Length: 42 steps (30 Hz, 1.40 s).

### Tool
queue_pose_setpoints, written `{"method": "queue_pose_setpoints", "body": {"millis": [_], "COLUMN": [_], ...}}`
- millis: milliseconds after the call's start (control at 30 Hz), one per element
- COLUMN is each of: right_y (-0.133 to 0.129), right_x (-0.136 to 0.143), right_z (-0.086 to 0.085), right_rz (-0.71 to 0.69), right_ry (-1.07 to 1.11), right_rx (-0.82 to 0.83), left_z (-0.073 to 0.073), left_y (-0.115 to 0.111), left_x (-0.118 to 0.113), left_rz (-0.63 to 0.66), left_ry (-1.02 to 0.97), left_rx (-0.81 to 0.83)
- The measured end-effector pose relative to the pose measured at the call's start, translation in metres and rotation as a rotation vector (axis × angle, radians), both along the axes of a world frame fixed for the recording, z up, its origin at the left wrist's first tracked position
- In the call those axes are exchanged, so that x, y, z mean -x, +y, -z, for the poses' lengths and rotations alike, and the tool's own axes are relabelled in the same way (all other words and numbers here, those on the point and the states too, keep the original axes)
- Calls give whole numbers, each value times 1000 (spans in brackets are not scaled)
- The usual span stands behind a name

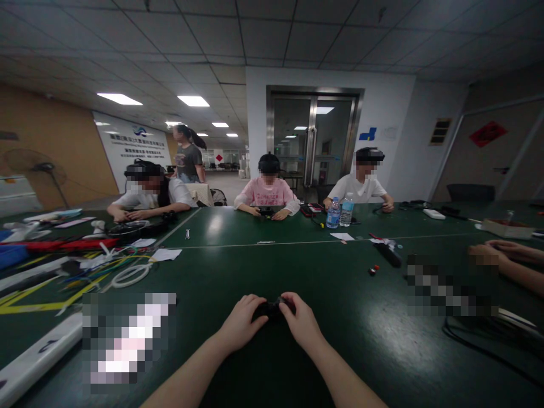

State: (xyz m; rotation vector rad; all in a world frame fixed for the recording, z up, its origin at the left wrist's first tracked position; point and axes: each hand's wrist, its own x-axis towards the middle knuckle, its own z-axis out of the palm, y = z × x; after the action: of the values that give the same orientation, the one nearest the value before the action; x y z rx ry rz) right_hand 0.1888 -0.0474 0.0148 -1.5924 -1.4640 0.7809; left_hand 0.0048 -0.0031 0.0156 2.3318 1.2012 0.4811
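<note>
A small black object, perhaps a game controller, is held between my two hands just above or on the green table. My left hand wraps round its left end, with the thumb at the near side. Around the right end curl the fingers of my right hand. Much of the object is hidden by my fingers, so its exact shape is hard to make out.
Left lie a white power strip, a coiled white cable and tangled wires. Two water bottles stand at the far side. Several people sit around the table; another person's hands rest at right near a black cable.
</note>
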Motion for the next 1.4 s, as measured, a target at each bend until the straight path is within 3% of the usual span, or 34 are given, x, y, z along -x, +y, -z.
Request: {"method": "queue_pose_setpoints", "body": {"millis": [400, 667, 900, 1067, 1400], "right_y": [16, 24, 12, 3, -2], "right_x": [-29, -50, -43, -28, -3], "right_z": [18, 31, 8, -6, -2], "right_rz": [271, 386, 426, 295, -37], "right_ry": [203, 178, 87, -29, -206], "right_rx": [-15, -42, -257, -328, -112], "left_z": [-1, -1, -3, 1, 3], "left_y": [0, 0, -1, 1, 2], "left_x": [0, 1, 1, 1, -1], "left_rz": [0, -4, -9, -5, 27], "left_ry": [2, 7, -3, -8, -9], "left_rx": [23, 33, 49, 13, -44]}}
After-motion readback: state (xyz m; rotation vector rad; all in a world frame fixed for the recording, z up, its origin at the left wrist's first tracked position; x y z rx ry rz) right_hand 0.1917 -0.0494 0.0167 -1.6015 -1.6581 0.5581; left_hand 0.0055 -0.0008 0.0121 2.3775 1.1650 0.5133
